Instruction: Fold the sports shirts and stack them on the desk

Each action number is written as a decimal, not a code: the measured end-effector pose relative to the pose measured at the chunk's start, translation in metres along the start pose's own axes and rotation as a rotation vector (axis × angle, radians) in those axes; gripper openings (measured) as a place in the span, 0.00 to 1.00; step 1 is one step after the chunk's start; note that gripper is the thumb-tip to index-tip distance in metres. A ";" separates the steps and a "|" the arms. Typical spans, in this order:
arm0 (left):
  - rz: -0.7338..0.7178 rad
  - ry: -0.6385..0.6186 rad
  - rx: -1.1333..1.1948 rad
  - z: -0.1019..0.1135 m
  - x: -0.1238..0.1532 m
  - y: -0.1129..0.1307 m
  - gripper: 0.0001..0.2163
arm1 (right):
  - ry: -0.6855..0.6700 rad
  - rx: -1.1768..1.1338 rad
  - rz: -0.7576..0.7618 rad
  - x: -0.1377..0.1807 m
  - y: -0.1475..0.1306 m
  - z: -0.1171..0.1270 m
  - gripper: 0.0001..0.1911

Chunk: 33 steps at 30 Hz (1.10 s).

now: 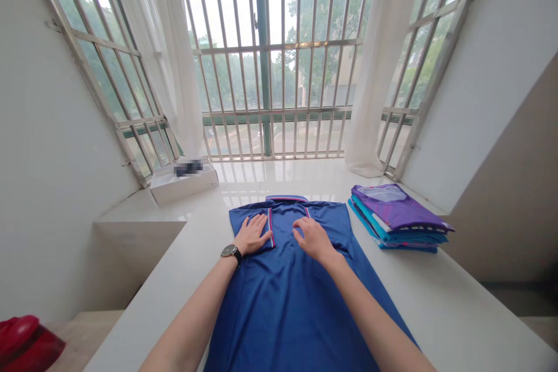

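A dark blue polo shirt lies spread on the white surface, its striped collar at the far end. Both sleeves are turned inward over the body, with red-and-white striped cuffs. My left hand, below a wrist with a black watch, rests flat with fingers spread on the left sleeve beside its cuff. On the right sleeve, my right hand touches the fabric with bent fingers, thumb and fingertips a little apart. It hides most of the right cuff.
A stack of folded clothes, purple on top and turquoise below, sits to the right. At the back left stands a white box with a blurred dark item on it. White curtains hang before the barred window. A red object shows at lower left.
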<state>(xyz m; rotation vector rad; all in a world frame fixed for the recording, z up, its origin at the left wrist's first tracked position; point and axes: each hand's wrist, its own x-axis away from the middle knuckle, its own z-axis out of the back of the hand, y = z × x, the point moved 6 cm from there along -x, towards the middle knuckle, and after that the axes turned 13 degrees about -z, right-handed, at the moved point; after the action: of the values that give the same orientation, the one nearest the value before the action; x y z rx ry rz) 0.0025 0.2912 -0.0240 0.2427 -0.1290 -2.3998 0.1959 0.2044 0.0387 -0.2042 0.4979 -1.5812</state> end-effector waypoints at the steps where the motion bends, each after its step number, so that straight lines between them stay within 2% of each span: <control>1: 0.003 0.003 0.019 0.000 0.000 -0.001 0.30 | 0.004 0.021 -0.023 -0.005 0.016 0.005 0.16; 4: 0.015 0.009 0.060 0.000 0.000 -0.003 0.28 | -0.012 0.084 -0.071 -0.011 0.055 0.000 0.25; 8: -0.007 0.025 0.022 -0.001 0.000 -0.002 0.32 | -0.100 0.193 -0.132 -0.009 0.082 -0.030 0.33; 11: -0.010 0.013 -0.002 -0.001 -0.002 -0.002 0.33 | -0.131 0.221 -0.150 -0.012 0.086 -0.042 0.36; 17: -0.001 0.008 -0.015 0.000 -0.006 -0.006 0.34 | -0.133 0.224 -0.162 -0.024 0.084 -0.041 0.36; 22: -0.010 0.107 -0.004 0.009 -0.002 -0.002 0.32 | -0.079 0.164 -0.167 -0.022 0.088 -0.040 0.35; 25: -0.035 0.224 -0.029 0.020 0.001 0.006 0.26 | 0.004 0.035 -0.165 -0.023 0.088 -0.034 0.33; 29: -0.022 0.308 -0.045 0.035 0.007 0.018 0.17 | 0.101 -0.463 -0.195 -0.024 0.083 -0.010 0.30; 31: 0.004 0.372 0.028 0.048 0.020 0.027 0.18 | 0.113 -0.634 -0.229 -0.015 0.079 0.007 0.35; 33: 0.013 0.471 0.172 0.066 0.050 0.042 0.20 | 0.085 -0.723 -0.248 0.009 0.079 0.026 0.41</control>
<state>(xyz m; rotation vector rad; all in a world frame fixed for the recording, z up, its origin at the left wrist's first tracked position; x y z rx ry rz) -0.0208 0.2286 0.0397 0.8718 -0.1170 -2.2529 0.2780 0.1904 0.0264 -0.7714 1.1368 -1.5928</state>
